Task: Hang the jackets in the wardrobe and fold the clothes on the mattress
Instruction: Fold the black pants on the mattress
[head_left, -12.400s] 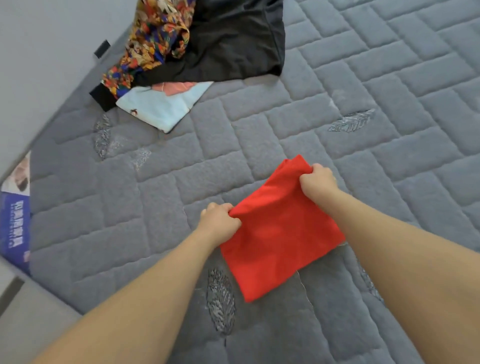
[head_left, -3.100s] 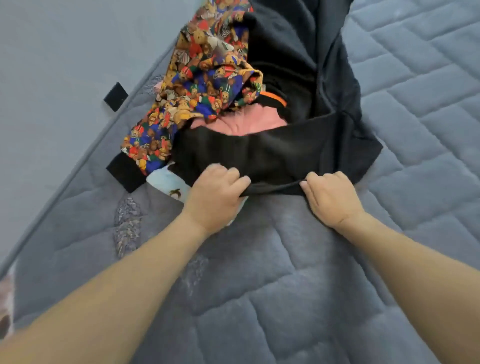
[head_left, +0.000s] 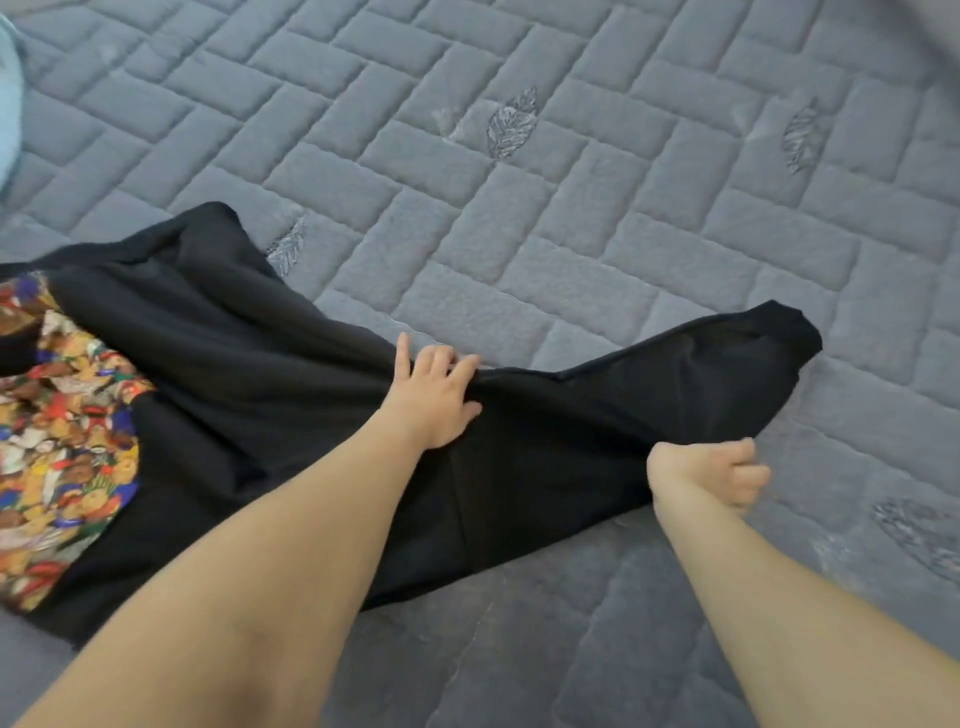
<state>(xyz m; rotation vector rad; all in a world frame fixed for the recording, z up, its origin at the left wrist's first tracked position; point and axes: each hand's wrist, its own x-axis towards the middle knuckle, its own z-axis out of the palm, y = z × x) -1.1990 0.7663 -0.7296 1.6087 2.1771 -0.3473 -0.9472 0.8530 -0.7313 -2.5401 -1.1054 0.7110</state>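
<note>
Since 3.1 s ago the black garment (head_left: 545, 457) has come off the pile and now lies spread across the grey quilted mattress (head_left: 597, 218), running from the lower left of the frame to right of centre; view has swung too, wall no longer visible. No containers in frame, everything sits straight on the mattress. Nearest: both bare forearms enter from the bottom edge. Right hand (head_left: 711, 475), right of centre, has fingers curled tight at the garment's lower right edge, apparently gripping the fabric there; the exact pinch is hidden under the hand. Left hand (head_left: 434, 397), frame centre, lies on top of the black fabric at a bunched fold, fingers partly bent and digging into the cloth, little finger sticking up straight; looks like a loose grip on the fold. Black cloth is pulled between the two hands, and one end reaches to a cuff-like tip at right, flat on the mattress. Left edge of frame: multicoloured print garment (head_left: 62, 447) lies touching the black one, partly overlapped by it. Farther: bare quilted surface with stitched leaf motifs (head_left: 511, 127) at upper centre. Upper left corner: sliver of pale blue fabric (head_left: 8, 98), mostly cut off by the frame, can't tell what it is.
</note>
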